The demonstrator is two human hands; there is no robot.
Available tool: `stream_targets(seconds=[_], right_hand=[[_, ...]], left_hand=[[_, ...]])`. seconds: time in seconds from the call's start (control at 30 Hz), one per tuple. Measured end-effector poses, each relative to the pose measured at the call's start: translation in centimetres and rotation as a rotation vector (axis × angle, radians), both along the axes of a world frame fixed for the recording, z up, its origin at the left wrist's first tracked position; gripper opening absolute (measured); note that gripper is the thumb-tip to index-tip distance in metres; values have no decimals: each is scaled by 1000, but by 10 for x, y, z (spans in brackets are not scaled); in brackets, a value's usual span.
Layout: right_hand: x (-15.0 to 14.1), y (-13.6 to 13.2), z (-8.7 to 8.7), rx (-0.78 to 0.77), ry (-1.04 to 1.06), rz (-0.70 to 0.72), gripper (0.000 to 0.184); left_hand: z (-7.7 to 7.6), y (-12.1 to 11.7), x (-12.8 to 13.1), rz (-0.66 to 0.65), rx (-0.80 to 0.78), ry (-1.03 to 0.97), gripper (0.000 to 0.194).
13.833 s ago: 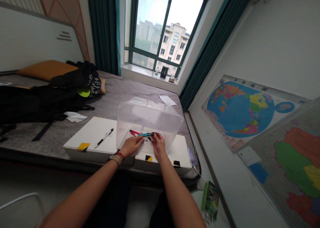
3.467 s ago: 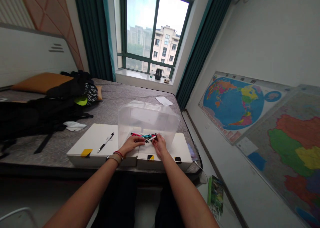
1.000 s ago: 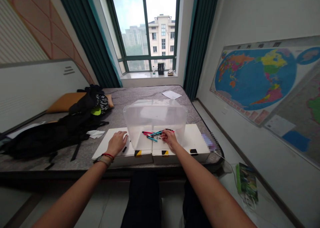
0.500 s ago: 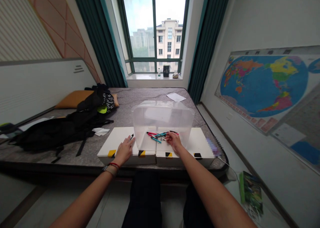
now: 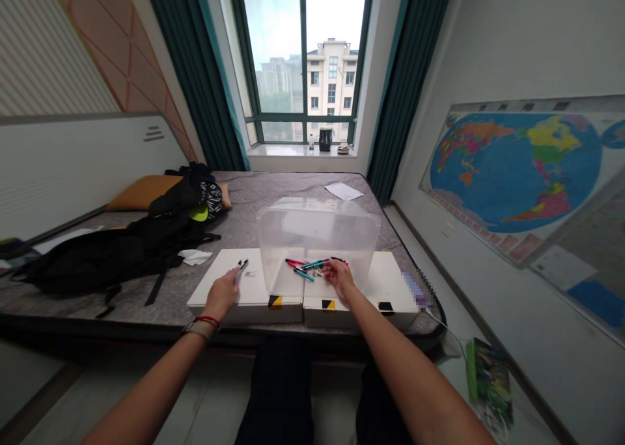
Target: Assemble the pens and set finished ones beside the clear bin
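My left hand [image 5: 223, 294] rests low over the left white box [image 5: 228, 262], fingers closed around black pens [image 5: 243, 264] whose ends stick out past the fingertips. A clear plastic bin [image 5: 319, 220] lies on its side across both boxes, its mouth towards me. Inside it my right hand [image 5: 340, 279] has its fingers drawn together at the right end of a loose pile; what they pinch is hidden. In that pile are a red pen [image 5: 294, 262], a teal pen [image 5: 303, 275] and several others.
The boxes stand at the near edge of a grey mattress [image 5: 273, 183]. To the left lie a black backpack [image 5: 107, 253] and a crumpled tissue [image 5: 195, 257]. A paper sheet [image 5: 344, 191] lies behind the bin. A green package [image 5: 489, 370] is at the lower right.
My left hand has moved left, away from the bin's side, and the black pens have gone with it. My right hand has stayed almost in place at the pile.
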State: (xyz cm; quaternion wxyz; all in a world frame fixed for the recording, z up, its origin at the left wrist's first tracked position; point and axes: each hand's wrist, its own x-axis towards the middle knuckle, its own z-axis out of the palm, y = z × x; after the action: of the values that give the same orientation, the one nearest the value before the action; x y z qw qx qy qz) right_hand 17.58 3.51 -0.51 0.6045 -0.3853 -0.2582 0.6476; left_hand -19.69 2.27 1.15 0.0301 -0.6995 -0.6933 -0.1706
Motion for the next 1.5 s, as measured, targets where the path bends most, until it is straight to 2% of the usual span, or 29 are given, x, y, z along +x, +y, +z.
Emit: stream_targets(seconds=[0.1,0.27,0.53,0.8,0.93,1.03,1.3,1.4,1.5], right_hand=[[0,0,0,-3,5,0,25],[0,0,0,-1,-12,-1,24],[0,1,-2,11,-7,-3,26],[1,0,-1,7,12,2,23],[1,1,-2,10,-1,3,22],[1,0,-1,11,-7,7,24],[1,1,0,2,-19,-3,24],[0,1,-1,0,-2,2,23],[1,1,-2,6,1,5,23]], left_hand=[[6,7,-17,83,-10,-10,45],[10,9,-30,106,-15,-39,41],[0,0,-7,11,-58,25,44],[-4,-3,-22,37,-82,38,47],[-3,-8,-22,-86,-36,28,44],[1,-8,-18,-110,8,24,38],[12,0,-16,-38,-20,48,35],[12,4,-29,35,-10,56,35],[10,7,-49,172,7,35,37]])
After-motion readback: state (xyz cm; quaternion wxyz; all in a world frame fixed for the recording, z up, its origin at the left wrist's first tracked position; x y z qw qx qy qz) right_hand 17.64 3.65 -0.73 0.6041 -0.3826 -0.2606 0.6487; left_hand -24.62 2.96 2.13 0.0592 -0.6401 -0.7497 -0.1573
